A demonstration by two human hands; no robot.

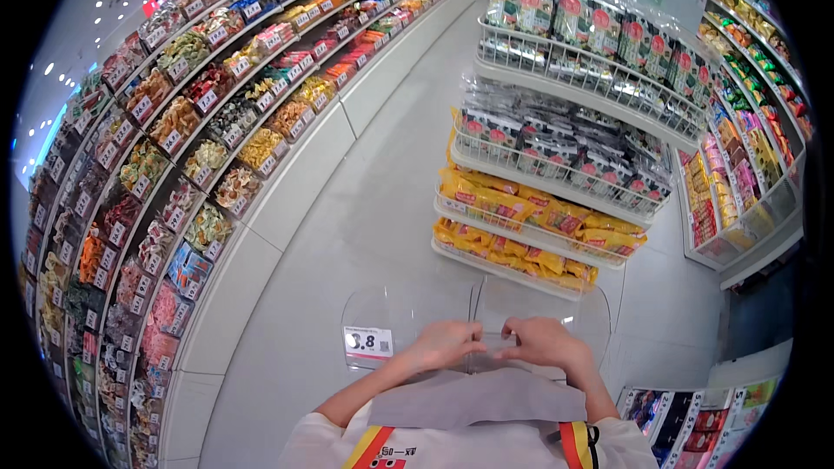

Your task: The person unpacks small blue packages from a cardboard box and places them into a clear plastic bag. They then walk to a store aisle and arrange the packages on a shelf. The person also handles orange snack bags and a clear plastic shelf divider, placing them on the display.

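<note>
Close in front of my body, clear plastic panels (417, 309) rise side by side, with the grey floor showing through them. A price card (368, 342) is fixed to the left panel. My left hand (446, 344) has its fingers bent around the inner edge where the panels meet. Opposite it, my right hand (544, 342) curls towards the same seam, its thumb and index finger bent a little apart. A narrow gap lies between the fingertips of both hands. Whether the fingers grip the plastic or only touch it cannot be told.
A wire-fronted display rack (554, 156) ahead holds dark packets (593, 19) above yellow bags (488, 198). Tiered candy shelves (260, 244) curve along the left. Another candy shelf (743, 234) stands at right, and low bins (700, 430) at lower right. Grey floor (365, 221) runs between.
</note>
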